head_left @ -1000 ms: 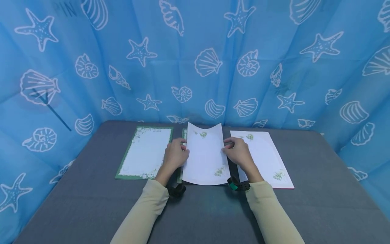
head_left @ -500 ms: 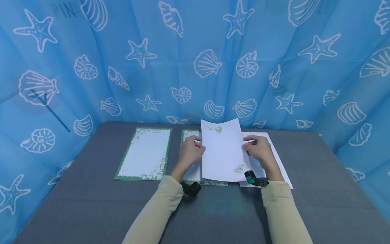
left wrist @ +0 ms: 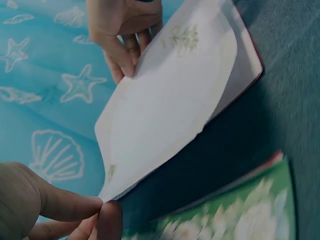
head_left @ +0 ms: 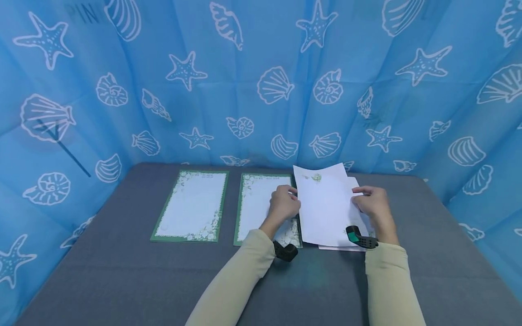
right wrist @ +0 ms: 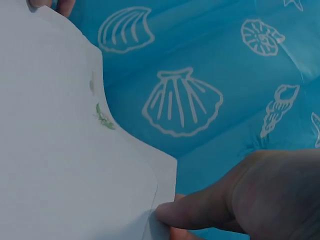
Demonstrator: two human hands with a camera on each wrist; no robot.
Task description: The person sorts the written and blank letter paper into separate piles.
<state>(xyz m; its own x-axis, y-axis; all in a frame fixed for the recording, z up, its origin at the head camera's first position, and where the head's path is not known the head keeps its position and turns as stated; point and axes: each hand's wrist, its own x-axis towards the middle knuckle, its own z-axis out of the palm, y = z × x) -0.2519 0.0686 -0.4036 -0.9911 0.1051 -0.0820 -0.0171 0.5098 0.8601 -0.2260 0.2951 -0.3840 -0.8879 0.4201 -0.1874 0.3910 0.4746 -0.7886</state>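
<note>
1. Head view: the gray table (head_left: 456,253) extends rightward and in front, a blue curtain (head_left: 236,90) behind it. A white sheet (head_left: 324,208) with a green leaf print (head_left: 316,177) is held between the hands, over a white pile (head_left: 352,182); the left hand (head_left: 282,206) pinches its left edge, the right hand (head_left: 378,207) its right.
2. Left wrist view: past the sheet's bowed edge, the pile's red rim shows.
3. Right wrist view: the sheet's top edge dips between the hands.

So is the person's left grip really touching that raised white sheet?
Touching. The left wrist view shows the left grip pinching an edge of the white sheet, with paper running between its fingertips and no gap.
</note>
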